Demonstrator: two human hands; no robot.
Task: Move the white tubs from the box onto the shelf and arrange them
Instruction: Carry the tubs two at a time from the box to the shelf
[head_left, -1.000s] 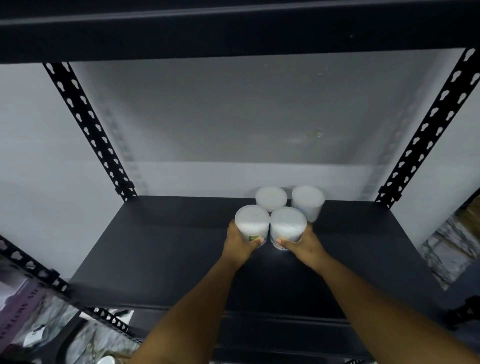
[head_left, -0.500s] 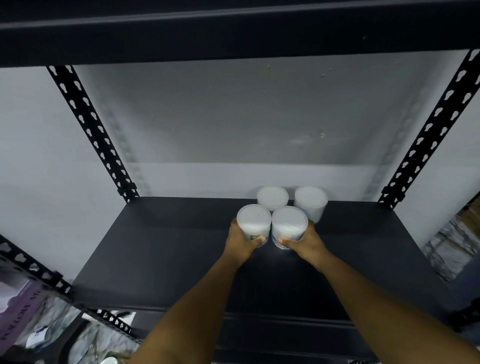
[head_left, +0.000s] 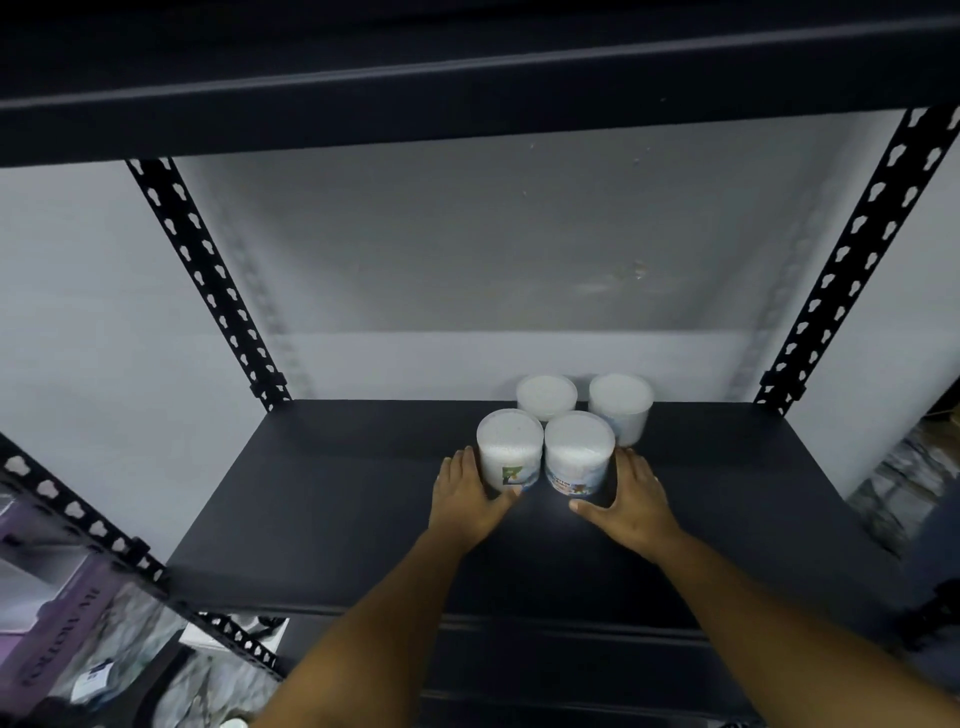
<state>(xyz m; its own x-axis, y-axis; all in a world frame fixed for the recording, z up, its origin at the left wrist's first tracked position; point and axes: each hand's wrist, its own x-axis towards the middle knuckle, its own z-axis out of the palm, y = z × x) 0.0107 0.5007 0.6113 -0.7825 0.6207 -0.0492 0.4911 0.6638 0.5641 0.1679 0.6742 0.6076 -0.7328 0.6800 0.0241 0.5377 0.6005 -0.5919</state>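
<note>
White tubs (head_left: 509, 449) upright on shelf (head_left: 322, 499); lids up.

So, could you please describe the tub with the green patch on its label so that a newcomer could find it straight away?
Look at the dark shelf, where four white tubs cluster right of centre. It is the front left tub, beside the left hand. Its label shows a green patch; the front right tub carries blue print.
</note>
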